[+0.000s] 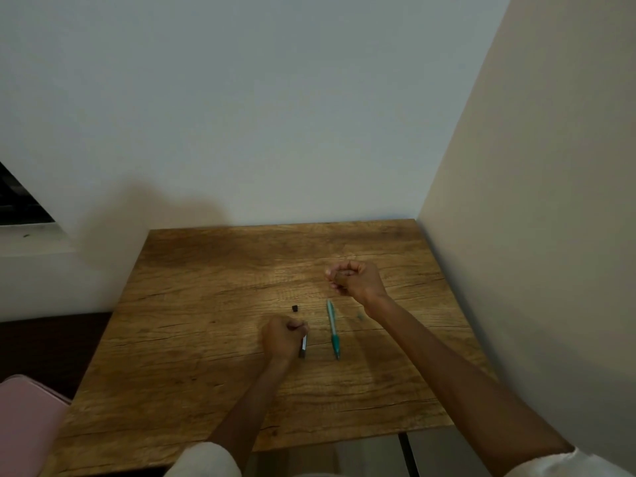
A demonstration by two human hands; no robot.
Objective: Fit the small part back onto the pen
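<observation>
Head view is looking down on a wooden tabletop (213,339) set into a corner between two pale walls. Serving as the landmark, a teal pen (333,329) is lying flat near the middle of the tabletop, its tip pointing toward the person. Just to the left of the teal pen, the left hand (283,337) is resting on the wood with its fingers curling tightly around a slim clear pen barrel (303,346), whose lower end is sticking out below the fist. Beyond that hand and left of the teal pen, a small black cap (294,308) is sitting alone on the wood, touching nothing. Past the far end of the teal pen and slightly to its right, the right hand (354,278) is hovering above the tabletop with its fingers curling into a fist; whether something small is pinched at the fingertips I cannot tell, since that part is blurring. Well to the left of the teal pen, off the tabletop's edge, a pink cushion (27,418) is showing.
</observation>
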